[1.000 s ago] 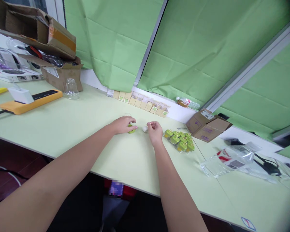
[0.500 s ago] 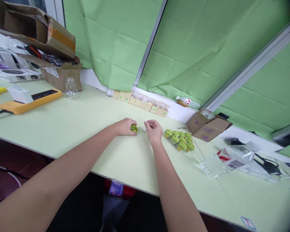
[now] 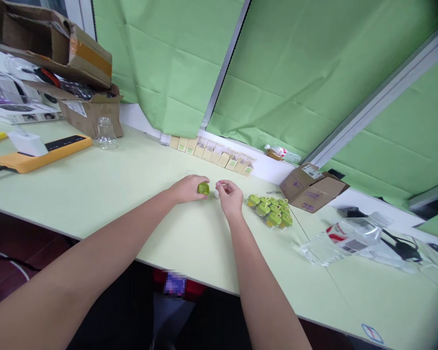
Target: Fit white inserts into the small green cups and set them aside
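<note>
Over the middle of the pale green table (image 3: pixel 105 194), the left hand (image 3: pixel 187 188) curls its thumb and fingers around a small green cap (image 3: pixel 203 188), which sticks out at the fingertips just above the tabletop. Just beside it, the right hand (image 3: pixel 229 197) pinches a tiny white piece (image 3: pixel 216 194) between thumb and forefinger, with the other fingers folded in. The 2 parts sit nearly touching, and nothing lies between them. The cap is roundish with no clear long axis; its lighter face is turned up and toward the right hand. Near the right hand lies a cluster of green caps (image 3: pixel 272 213), and further right a crumpled clear plastic bag (image 3: pixel 345 237). Behind these sits a small cardboard box (image 3: pixel 312 188), and along the wall stands a row of little cartons (image 3: pixel 211 154). Far left are a glass bottle (image 3: pixel 104 133) and a yellow power strip (image 3: pixel 44 151).
</note>
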